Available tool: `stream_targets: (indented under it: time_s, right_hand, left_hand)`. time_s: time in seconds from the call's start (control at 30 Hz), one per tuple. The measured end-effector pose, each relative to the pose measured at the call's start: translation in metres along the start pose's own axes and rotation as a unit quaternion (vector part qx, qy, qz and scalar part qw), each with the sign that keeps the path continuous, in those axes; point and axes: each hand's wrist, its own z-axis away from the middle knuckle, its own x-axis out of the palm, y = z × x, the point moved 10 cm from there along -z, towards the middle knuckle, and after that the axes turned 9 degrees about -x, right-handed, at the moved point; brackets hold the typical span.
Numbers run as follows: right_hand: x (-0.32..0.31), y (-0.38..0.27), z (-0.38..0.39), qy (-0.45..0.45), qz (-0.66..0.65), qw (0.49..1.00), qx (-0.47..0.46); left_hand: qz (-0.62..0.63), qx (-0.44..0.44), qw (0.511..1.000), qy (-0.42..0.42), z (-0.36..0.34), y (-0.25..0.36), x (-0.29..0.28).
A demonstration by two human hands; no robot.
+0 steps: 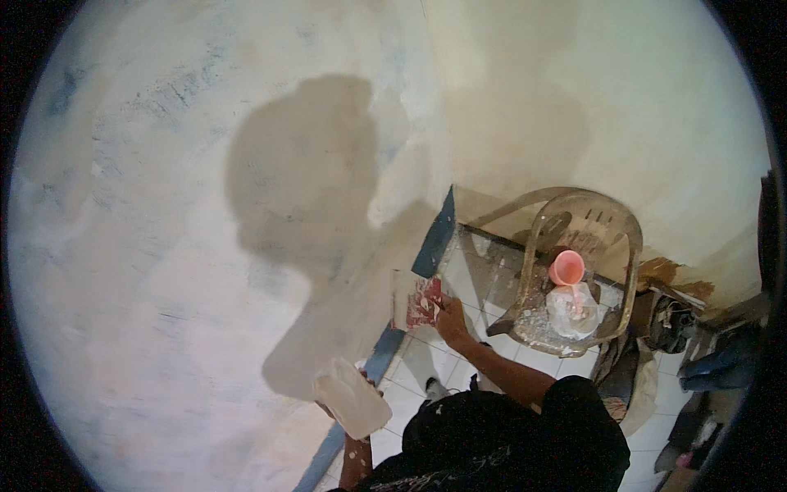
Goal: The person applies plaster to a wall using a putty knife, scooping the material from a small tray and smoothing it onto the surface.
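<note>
My right hand (452,321) is closed round a wide red putty knife (423,302) smeared with white. Its pale blade edge is at the wall (156,287), just above the blue band along the wall's foot; whether it touches I cannot tell. My left hand (357,444) holds up a whitish rectangular plastic tub (352,399), with most of the hand hidden beneath it. Pale paste seems to coat the tub's inside. The wall on my left is covered in uneven white with bluish patches showing through.
A stained plastic armchair (630,246) stands in the corner on the right. On its seat are a pink cup (567,268) and a clear plastic bag (572,312) with pale contents. Dark cloths and clutter (670,321) lie farther right. White tiles (416,373) cover the floor.
</note>
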Motion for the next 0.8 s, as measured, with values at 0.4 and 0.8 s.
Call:
stream_targets:
  time_s: [0.4, 0.8]
  right_hand:
    - [0.014, -0.104, -0.036, -0.262, 0.564, 0.774, -0.117]
    - [0.022, -0.171, -0.089, -0.279, 0.711, 0.638, -0.098]
  left_hand:
    - [0.005, -0.02, 0.999, 0.041, -0.131, -0.133, 0.059]
    - [-0.006, -0.035, 0.996, 0.076, -0.204, -0.173, 0.111]
